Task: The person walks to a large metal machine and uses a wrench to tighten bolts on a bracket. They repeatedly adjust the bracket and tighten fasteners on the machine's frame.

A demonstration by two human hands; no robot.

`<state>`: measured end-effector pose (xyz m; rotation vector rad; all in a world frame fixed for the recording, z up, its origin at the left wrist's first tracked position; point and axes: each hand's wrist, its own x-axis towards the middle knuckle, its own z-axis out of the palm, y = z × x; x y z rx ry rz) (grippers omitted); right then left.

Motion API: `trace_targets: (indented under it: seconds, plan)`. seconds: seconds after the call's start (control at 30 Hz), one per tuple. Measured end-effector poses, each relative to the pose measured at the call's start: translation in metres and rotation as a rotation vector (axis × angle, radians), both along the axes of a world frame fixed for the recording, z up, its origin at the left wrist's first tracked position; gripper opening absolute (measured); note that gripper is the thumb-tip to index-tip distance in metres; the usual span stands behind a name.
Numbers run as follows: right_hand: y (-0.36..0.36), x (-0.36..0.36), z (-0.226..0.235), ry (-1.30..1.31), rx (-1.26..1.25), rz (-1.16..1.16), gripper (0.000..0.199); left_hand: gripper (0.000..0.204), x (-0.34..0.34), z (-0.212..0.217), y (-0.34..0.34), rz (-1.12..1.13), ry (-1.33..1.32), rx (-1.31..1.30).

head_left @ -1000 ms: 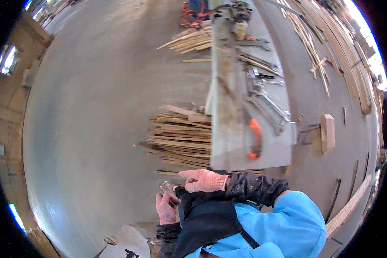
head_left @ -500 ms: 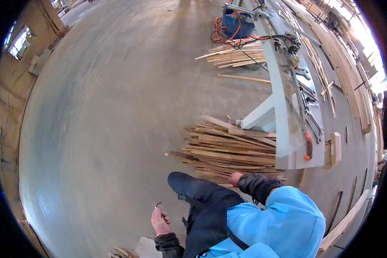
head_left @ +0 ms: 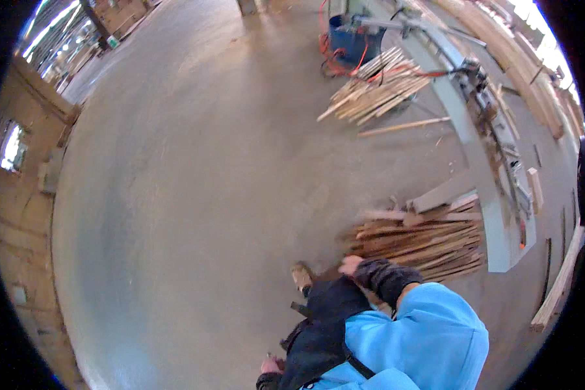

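My left hand (head_left: 271, 365) hangs low by my side at the lower edge, partly hidden by my dark apron. Its fingers look closed, and a small tip of a bent metal tool pokes out above them. My right hand (head_left: 351, 265) is in front of my right thigh, out of a dark cuff. Motion smears its fingers, and nothing plainly shows in it. Beyond it, a pile of thin wood strips (head_left: 422, 237) lies on the floor beside the bench leg. One shoe (head_left: 301, 276) shows ahead of my apron (head_left: 335, 305).
A long pale metal bench (head_left: 478, 149) runs along the right, with tools and an orange-handled item (head_left: 522, 235) on top. Farther off are a second strip pile (head_left: 377, 88), a blue bucket (head_left: 354, 42) and an orange cord (head_left: 331, 68). Long boards (head_left: 533, 84) lie beyond the bench.
The view has turned left and moved, so bench and piles sit farther right. My left hand has dropped back toward my side with the small tool. My right hand stays by my thigh.
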<state>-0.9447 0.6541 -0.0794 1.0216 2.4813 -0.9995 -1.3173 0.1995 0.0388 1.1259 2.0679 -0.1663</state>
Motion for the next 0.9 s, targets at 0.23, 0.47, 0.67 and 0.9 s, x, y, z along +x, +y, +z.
trace_targets:
  seconds: [0.23, 0.47, 0.67, 0.9]
  plan:
    - [0.226, -0.287, 0.092, 0.428, -0.483, -0.707, 0.037, 0.035, -0.138, -0.008, 0.199, 1.148, -0.508, -0.043]
    - [0.341, -0.351, 0.01, -0.292, -0.039, -0.166, 0.025, 0.044, -0.344, -0.002, 0.467, 0.872, -0.532, -0.077]
    - [0.342, -0.358, 0.005, -0.261, -0.391, -0.622, 0.028, 0.052, -0.525, 0.049, 0.721, 0.537, -0.408, -0.151]
    - [0.441, -0.42, -0.026, -0.35, -0.648, -0.973, 0.035, 0.05, -0.669, 0.044, 1.062, 0.527, -0.202, -0.086]
